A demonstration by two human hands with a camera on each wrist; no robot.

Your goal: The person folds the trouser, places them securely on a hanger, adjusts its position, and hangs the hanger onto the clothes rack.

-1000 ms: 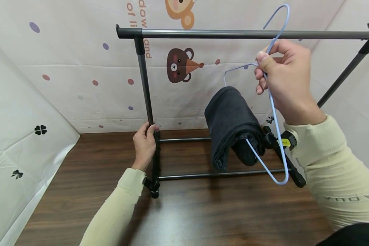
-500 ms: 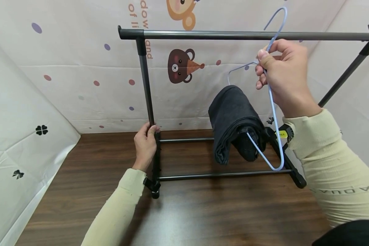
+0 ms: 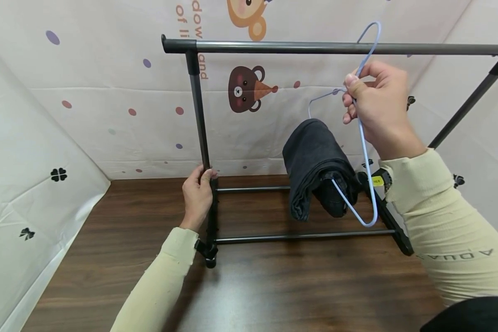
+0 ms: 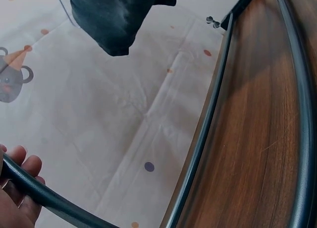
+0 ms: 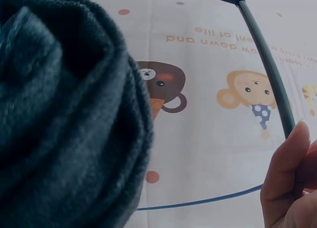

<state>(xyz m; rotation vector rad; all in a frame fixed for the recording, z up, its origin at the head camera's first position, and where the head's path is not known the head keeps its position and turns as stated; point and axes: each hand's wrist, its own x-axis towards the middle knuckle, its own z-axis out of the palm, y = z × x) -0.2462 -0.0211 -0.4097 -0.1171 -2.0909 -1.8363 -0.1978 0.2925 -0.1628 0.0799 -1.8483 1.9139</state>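
My right hand point(image 3: 379, 108) pinches a light blue hanger point(image 3: 369, 182) at its neck, just below the hook. The hook arches over the rack's top rail point(image 3: 274, 47), its tip at the rail's upper edge in the head view. Over the hanger's lower bar hangs a thick, folded dark garment point(image 3: 317, 166), which fills the left side of the right wrist view. My left hand point(image 3: 197, 196) grips the left upright point(image 3: 200, 117) of the black clothes rack low down. In the left wrist view, curled fingers point(image 4: 30, 166) show around that tube.
Two thin lower bars point(image 3: 307, 237) join the rack's feet above a dark wood-grain surface point(image 3: 257, 295). A white sheet with cartoon bears and dots point(image 3: 128, 74) stands close behind. To the right rises the rack's other upright point(image 3: 469, 103).
The right hand has lowered the hanger and shifted it slightly left, bringing the hook's tip down to the top rail. The left hand keeps its grip on the upright.
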